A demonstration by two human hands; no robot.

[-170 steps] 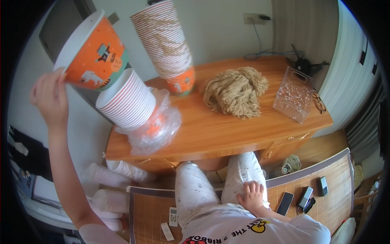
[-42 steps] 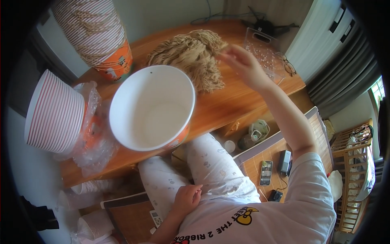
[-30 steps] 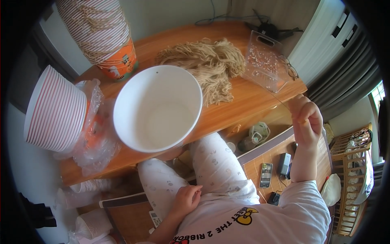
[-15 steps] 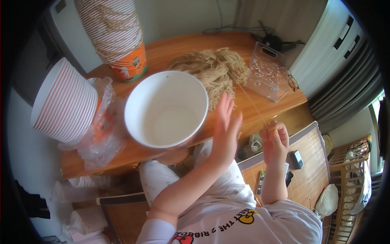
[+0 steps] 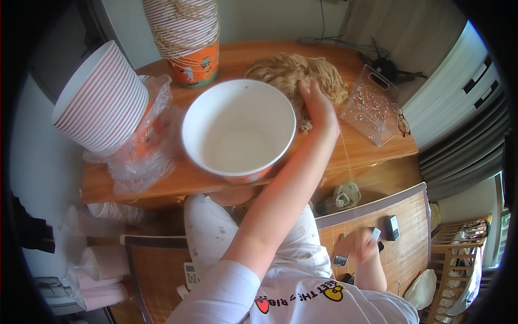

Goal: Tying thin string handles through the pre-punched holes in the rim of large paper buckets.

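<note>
My left hand reaches across the wooden table and lies on a loose pile of tan twine, fingers curled into the strands. A big white-lined paper bucket stands open just left of that arm, over my lap; its base is hidden. My right hand hangs low beside my right side above the woven floor mat. It is blurred, so its grip is unclear. A thin strand shows near the table's edge above it.
A tall stack of orange buckets wound with twine stands at the back. A tilted stack of buckets lies in clear plastic wrap at left. A clear plastic box and glasses sit right. Small devices lie on the mat.
My left hand rose from my lap to the twine pile. My right hand left the pile and dropped to my right side. The white bucket stayed in front of me.
</note>
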